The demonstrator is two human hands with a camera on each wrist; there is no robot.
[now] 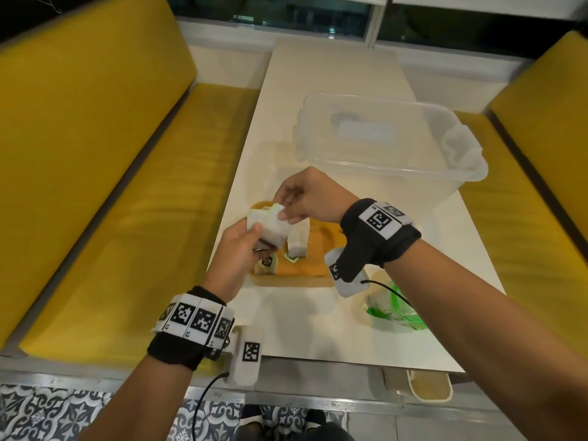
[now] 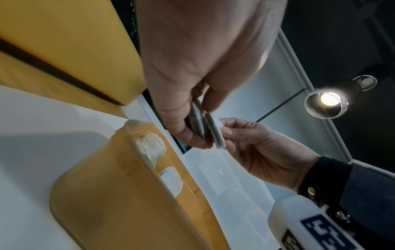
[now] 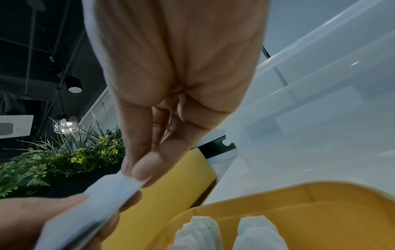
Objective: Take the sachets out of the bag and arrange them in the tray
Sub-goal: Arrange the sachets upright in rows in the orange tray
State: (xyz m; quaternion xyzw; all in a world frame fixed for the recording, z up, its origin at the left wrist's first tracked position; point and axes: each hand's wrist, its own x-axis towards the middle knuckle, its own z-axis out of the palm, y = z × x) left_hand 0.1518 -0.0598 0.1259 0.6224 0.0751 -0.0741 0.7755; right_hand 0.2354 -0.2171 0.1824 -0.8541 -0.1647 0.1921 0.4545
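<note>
Left hand (image 1: 237, 249): we gripped a flat stack of white papery sachets (image 1: 267, 229) above the yellow tray (image 1: 321, 275).
Right hand (image 1: 305, 198): we pinched the top sachet's corner.
Bag (image 1: 394, 308): crinkled green plastic, near tray.

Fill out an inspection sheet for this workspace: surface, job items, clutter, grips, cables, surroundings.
Surface: white table, sound.
Job items: yellow tray near the front edge, sachets standing in it; a stack of sachets held above it; clear green-printed bag lying right of the tray.
Clutter: clear plastic tub behind the tray, a white cloth over its right rim.
Grips: left hand holds the stack from below; right hand pinches its top sachet.
Cables: black leads hang from both wrist cameras.
Surroundings: yellow benches on both sides, dark window behind, patterned floor tiles.
</note>
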